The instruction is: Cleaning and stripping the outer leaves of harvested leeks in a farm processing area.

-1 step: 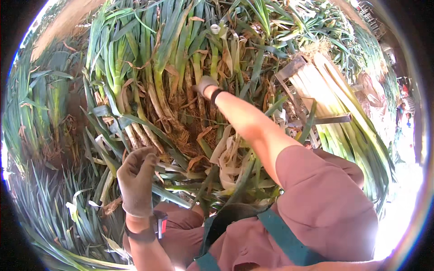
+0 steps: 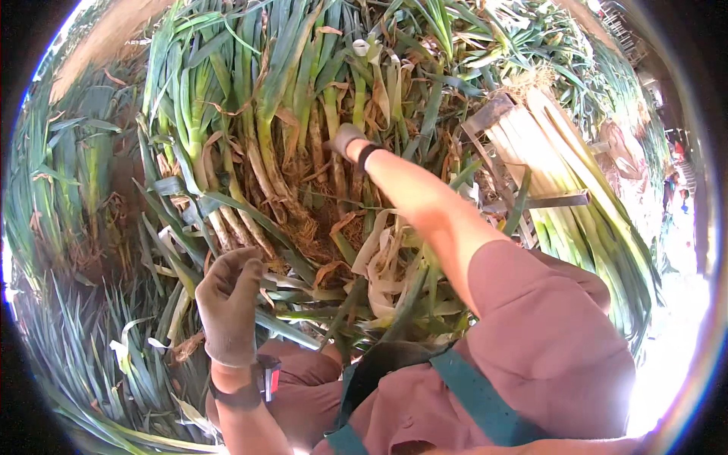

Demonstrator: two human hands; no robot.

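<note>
My right hand [image 2: 349, 141], in a light work glove with a dark band at the wrist, is stretched out to a row of leeks [image 2: 267, 152]. Its fingers are closed about a leek stalk [image 2: 331, 114] that stands among the others; the fingertips are partly hidden. Nearer to me on the left, my gloved left hand [image 2: 230, 307] is raised with loosely curled fingers. No object shows between its thumb and fingers. Just beyond it lie the pale, rooted ends of leeks [image 2: 241, 227].
On the right, trimmed leeks [image 2: 576, 189] lie side by side in a frame with a bar [image 2: 557, 199]. Peeled leaves [image 2: 383, 277] are heaped before my lap. More untrimmed leeks [image 2: 80, 189] stand on the left, with green tops [image 2: 106, 356] at the lower left.
My right forearm and sleeve have shifted very slightly to the right, with the hand still at the leeks. My left hand stays in nearly the same place.
</note>
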